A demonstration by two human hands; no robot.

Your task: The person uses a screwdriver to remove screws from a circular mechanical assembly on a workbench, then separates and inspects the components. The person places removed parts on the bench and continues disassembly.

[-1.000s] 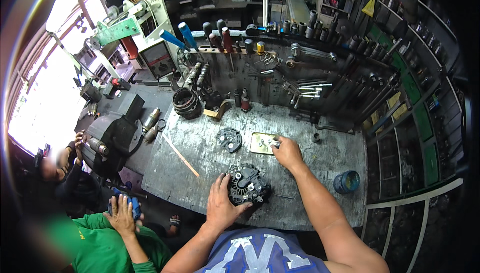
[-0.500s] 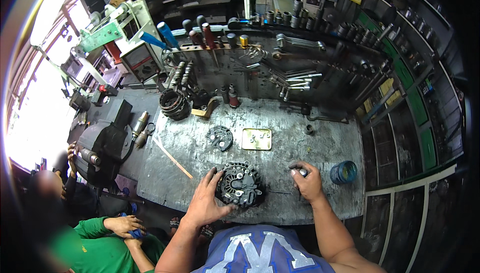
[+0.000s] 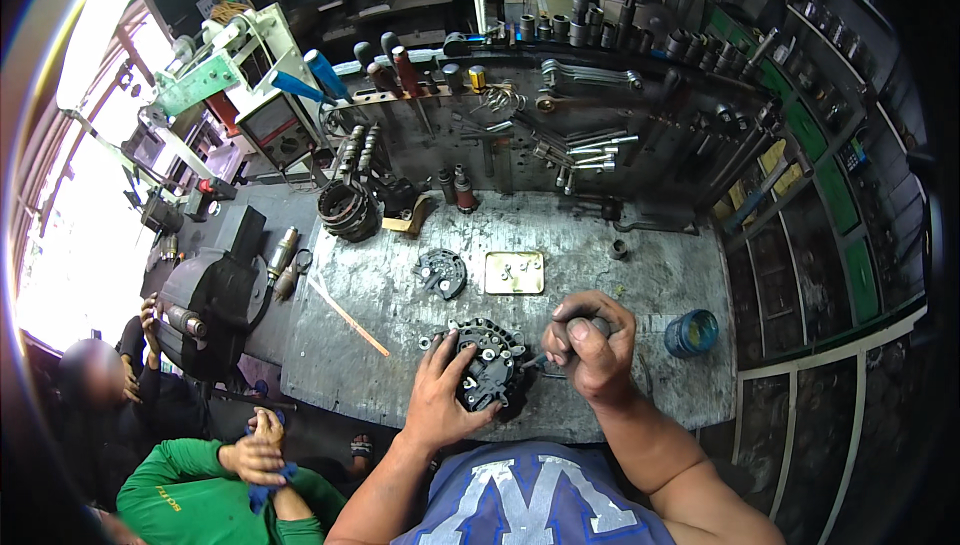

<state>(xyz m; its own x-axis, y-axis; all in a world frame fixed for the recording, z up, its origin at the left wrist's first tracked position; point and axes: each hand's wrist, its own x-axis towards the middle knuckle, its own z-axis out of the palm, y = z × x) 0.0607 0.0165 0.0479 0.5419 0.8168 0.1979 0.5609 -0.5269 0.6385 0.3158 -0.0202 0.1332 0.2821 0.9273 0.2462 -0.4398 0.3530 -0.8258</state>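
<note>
grey, scratched sheet metal covers the bench (image 3: 600,275), and near its front edge lies the dark round alternator housing with its ribbed end cover (image 3: 487,377). it is steadied by the left hand (image 3: 440,395), whose fingers are spread and pressed on its left side rather than closed around it. the right hand (image 3: 590,340) is fisted tight on the handle of a slim hand tool, probably a screwdriver, whose tip is pointed into the housing's right edge; the tip itself is too small to be read. judged from this, a fastener is being worked. the tool is best kept in line with the fastener, with steady downward pressure, while the housing is pinned so it cannot spin. the loose parts in the small brass-coloured square tray (image 3: 514,272) and the separate black finned plate (image 3: 440,273) are best left undisturbed behind the work.
</note>
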